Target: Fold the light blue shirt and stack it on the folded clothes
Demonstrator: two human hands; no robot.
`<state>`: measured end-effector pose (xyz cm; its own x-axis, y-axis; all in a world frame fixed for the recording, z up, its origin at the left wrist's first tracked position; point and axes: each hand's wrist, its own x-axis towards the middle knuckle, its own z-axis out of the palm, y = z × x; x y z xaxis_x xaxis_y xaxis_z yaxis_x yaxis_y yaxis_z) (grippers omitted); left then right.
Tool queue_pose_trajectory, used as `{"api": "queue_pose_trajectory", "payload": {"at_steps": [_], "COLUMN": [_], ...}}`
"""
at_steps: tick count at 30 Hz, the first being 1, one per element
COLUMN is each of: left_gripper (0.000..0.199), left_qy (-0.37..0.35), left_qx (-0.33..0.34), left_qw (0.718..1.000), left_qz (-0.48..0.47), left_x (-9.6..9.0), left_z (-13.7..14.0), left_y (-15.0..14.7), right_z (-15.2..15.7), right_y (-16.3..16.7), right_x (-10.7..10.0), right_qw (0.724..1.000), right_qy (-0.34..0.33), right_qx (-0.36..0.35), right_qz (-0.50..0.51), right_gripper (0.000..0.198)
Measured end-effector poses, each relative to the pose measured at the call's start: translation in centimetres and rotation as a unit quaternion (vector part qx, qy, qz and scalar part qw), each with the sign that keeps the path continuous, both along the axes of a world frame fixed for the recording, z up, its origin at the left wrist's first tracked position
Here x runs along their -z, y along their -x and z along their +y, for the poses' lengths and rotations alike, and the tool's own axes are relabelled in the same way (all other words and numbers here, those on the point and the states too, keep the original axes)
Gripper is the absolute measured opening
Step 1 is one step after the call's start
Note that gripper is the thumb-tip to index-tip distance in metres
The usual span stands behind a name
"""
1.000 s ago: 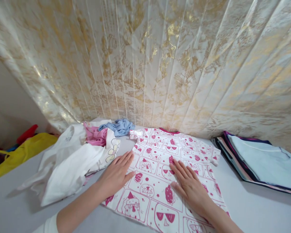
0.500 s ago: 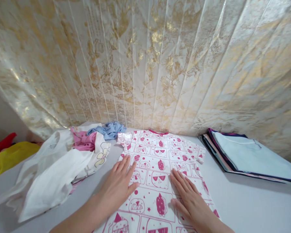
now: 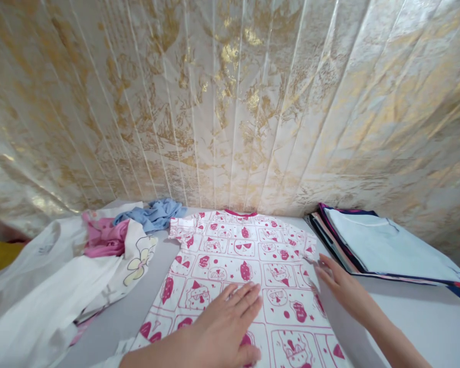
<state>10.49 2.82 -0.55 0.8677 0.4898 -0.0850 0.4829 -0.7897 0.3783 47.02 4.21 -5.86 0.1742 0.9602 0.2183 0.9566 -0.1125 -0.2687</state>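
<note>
A white short-sleeved T-shirt (image 3: 253, 260) with pink cartoon prints and a pink neckband lies spread out in front of me, collar at the far end. My left hand (image 3: 230, 317) rests flat on the middle of it, fingers stretched toward the right and away from me. My right hand (image 3: 339, 281) is beside the shirt's right edge, just below the right sleeve, with fingers extended and nothing visibly held. Its fingertips are close to the sleeve hem; whether they touch the cloth I cannot tell. The shirt's lower end runs out of view.
On the left lies a loose heap of clothes: white garments (image 3: 57, 286), a pink piece (image 3: 105, 235) and a blue piece (image 3: 153, 213). A folded stack of clothes (image 3: 391, 248) sits at the right. Behind the table (image 3: 398, 312) hangs a gold-patterned curtain (image 3: 230, 102).
My left hand has slid right, toward the shirt's middle. My right hand has moved off the shirt's front, outward and away from me, to near the right sleeve. The view has shifted right.
</note>
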Motion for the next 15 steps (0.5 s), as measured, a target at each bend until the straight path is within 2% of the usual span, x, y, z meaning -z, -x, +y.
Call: {"api": "queue_pose_trajectory", "payload": {"at_steps": [4, 8, 12, 15], "left_gripper": [0.069, 0.072, 0.075, 0.073], "left_qy": [-0.013, -0.036, -0.032, -0.029], "left_qx": [0.104, 0.102, 0.091, 0.089], "left_qw": [0.992, 0.989, 0.989, 0.988], "left_qz": [-0.075, -0.102, -0.111, -0.125], "left_x": [-0.1, 1.6, 3.4, 3.9], "left_z": [1.0, 2.0, 2.2, 2.1], "left_y": [-6.3, -10.9, -11.9, -11.6], "right_z": [5.6, 9.2, 10.6, 11.2], "right_y": [0.4, 1.7, 1.3, 0.4], "right_x": [-0.3, 0.7, 1.7, 1.8], "right_qw": [0.998, 0.996, 0.995, 0.994], "right_qy": [-0.024, -0.033, -0.013, 0.013], "right_qx": [0.046, 0.042, 0.033, 0.048], "right_qz": [-0.041, -0.067, -0.091, -0.097], "right_gripper": [0.060, 0.062, 0.057, 0.056]}}
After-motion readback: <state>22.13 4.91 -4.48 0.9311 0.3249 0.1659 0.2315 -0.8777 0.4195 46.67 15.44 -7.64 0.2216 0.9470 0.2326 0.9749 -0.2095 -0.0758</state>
